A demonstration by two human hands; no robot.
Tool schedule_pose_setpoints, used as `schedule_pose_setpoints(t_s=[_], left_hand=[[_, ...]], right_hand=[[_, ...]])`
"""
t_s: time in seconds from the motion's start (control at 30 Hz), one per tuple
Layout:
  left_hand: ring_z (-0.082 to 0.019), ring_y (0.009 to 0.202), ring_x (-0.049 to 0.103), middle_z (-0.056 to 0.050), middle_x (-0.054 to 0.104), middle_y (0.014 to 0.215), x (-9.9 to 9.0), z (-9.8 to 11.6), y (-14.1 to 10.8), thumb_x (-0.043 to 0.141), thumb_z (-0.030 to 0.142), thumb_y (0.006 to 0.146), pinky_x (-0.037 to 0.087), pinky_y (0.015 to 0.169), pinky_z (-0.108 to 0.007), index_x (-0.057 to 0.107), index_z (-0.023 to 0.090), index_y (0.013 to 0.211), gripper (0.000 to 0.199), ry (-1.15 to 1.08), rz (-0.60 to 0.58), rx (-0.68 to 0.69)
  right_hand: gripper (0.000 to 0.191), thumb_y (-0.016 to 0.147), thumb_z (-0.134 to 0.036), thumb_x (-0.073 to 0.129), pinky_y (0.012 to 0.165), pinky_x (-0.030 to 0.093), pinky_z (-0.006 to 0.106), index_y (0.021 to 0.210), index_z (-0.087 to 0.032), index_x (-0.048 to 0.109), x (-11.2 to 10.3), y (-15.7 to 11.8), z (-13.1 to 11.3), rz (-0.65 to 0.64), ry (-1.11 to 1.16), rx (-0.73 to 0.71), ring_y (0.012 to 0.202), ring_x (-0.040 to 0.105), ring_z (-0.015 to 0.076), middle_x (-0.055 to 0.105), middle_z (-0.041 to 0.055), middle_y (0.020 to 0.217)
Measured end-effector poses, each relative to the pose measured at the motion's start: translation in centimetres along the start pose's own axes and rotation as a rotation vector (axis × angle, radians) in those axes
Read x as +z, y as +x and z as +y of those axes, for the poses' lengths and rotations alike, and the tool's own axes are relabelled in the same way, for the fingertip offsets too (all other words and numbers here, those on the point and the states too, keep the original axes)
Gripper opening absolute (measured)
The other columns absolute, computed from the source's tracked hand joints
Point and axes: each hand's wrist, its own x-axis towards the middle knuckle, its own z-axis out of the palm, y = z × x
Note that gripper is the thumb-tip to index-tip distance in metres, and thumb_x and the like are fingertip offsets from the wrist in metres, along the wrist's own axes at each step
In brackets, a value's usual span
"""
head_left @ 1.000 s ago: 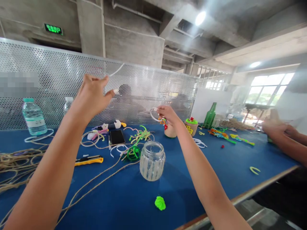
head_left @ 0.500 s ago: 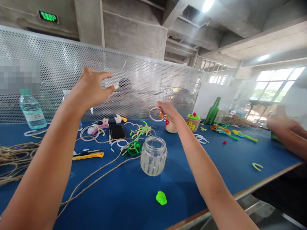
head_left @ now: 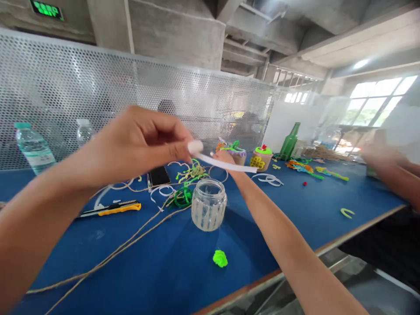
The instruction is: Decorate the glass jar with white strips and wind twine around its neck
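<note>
On the blue worktable [head_left: 170,258], a ribbed glass jar [head_left: 208,205] stands at six o'clock below the hands. The left hand [head_left: 144,146] firmly pinches a white pipe cleaner [head_left: 226,162] between thumb and fingers, the stem running toward three o'clock across the right hand [head_left: 223,155], whose grip cannot be told.

Our blue workbench [head_left: 262,227] carried a ribbed glass jar [head_left: 208,204] below our left fingers [head_left: 173,148], with a yellow utility knife [head_left: 111,209] and loose twine [head_left: 131,239] farther left.
</note>
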Motion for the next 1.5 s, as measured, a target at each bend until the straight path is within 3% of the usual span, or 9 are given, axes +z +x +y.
schedule_pose_setpoints(t_s=[0.13,0.23,0.33,0.4,0.5,0.77,0.93,1.23,1.5], left_hand=[[-0.010,0.064,0.063,0.002,0.069,0.073,1.5,-0.8,-2.8,0.062,0.030,0.082,0.048,0.056,-0.016,0.070,0.020,0.079,0.013,-0.086,-0.207,-0.064],[-0.010,0.065,0.062,0.001,0.069,0.075,2.3,-2.4,-4.2,0.060,0.029,0.083,0.048,0.058,-0.017,0.069,0.021,0.081,0.013,-0.140,-0.259,-0.127],[-0.012,0.067,0.063,0.000,0.068,0.074,3.0,-4.3,-4.8,0.060,0.032,0.083,0.051,0.060,-0.019,0.068,0.020,0.080,0.015,-0.230,-0.254,-0.219],[-0.013,0.069,0.065,-0.001,0.069,0.074,3.5,-5.3,-5.0,0.060,0.032,0.082,0.053,0.064,-0.021,0.067,0.019,0.079,0.015,-0.323,-0.239,-0.269],[-0.014,0.068,0.066,-0.002,0.070,0.072,4.3,-6.2,-5.2,0.060,0.031,0.081,0.055,0.065,-0.024,0.067,0.019,0.077,0.015,-0.358,-0.234,-0.323],[-0.013,0.065,0.064,0.001,0.069,0.069,5.5,-7.1,-5.4,0.064,0.036,0.078,0.053,0.060,-0.019,0.068,0.021,0.073,0.017,-0.151,-0.097,-0.296],[-0.011,0.056,0.058,0.003,0.061,0.058,6.6,-8.3,-5.4,0.071,0.031,0.071,0.049,0.054,-0.017,0.061,0.019,0.060,0.019,-0.125,0.045,-0.274],[-0.011,0.053,0.054,0.004,0.051,0.055,8.9,-9.1,-4.8,0.071,0.036,0.070,0.043,0.047,-0.020,0.050,0.018,0.058,0.031,-0.133,0.105,-0.279],[-0.024,0.100,0.064,0.001,0.054,0.071,10.3,-9.6,-4.3,0.077,0.034,0.066,0.054,0.070,-0.025,0.042,0.019,0.062,0.038,-0.225,0.133,-0.268]], right_hand=[[0.042,0.101,-0.037,0.029,0.066,0.052,0.026,0.103,-0.012,0.064,-4.8,-2.0,-5.3,0.058,0.111,-0.057,0.074,0.064,0.0135,0.066,0.0091,0.090],[0.045,0.098,-0.046,0.034,0.058,0.049,0.024,0.099,-0.017,0.068,-7.4,-7.3,-8.0,-0.128,0.142,-0.204,0.064,0.063,0.0124,0.068,0.0064,0.080],[0.041,0.093,-0.050,0.041,0.055,0.048,0.024,0.101,-0.021,0.070,-7.6,-14.8,-8.2,-0.264,0.018,-0.416,0.066,0.063,0.0135,0.069,0.0051,0.081],[0.028,0.089,-0.040,0.055,0.055,0.048,0.023,0.110,-0.025,0.066,-6.7,-19.0,-7.6,-0.170,-0.098,-0.448,0.065,0.062,0.0126,0.069,0.0028,0.086],[0.016,0.086,-0.022,0.058,0.052,0.049,0.020,0.098,-0.026,0.067,-5.3,-22.2,-6.4,0.017,-0.089,-0.467,0.059,0.062,0.0107,0.068,-0.0004,0.077],[0.015,0.083,-0.021,0.060,0.050,0.050,0.022,0.083,-0.026,0.073,-3.5,-20.7,-5.4,0.123,0.117,-0.327,0.064,0.063,0.0137,0.066,0.0034,0.082],[0.015,0.081,-0.019,0.062,0.044,0.047,0.021,0.083,-0.027,0.075,-1.9,-21.0,-5.3,0.190,0.245,-0.240,0.053,0.058,0.0113,0.067,0.0026,0.077],[0.012,0.079,-0.023,0.064,0.042,0.045,0.025,0.082,-0.028,0.074,-0.8,-21.7,-4.8,0.261,0.359,-0.119,0.053,0.058,0.0134,0.065,0.0022,0.074],[0.009,0.081,-0.020,0.065,0.045,0.048,0.024,0.078,-0.026,0.071,0.3,-21.8,-4.8,0.431,0.224,-0.125,0.053,0.057,0.0116,0.065,0.0004,0.073]])
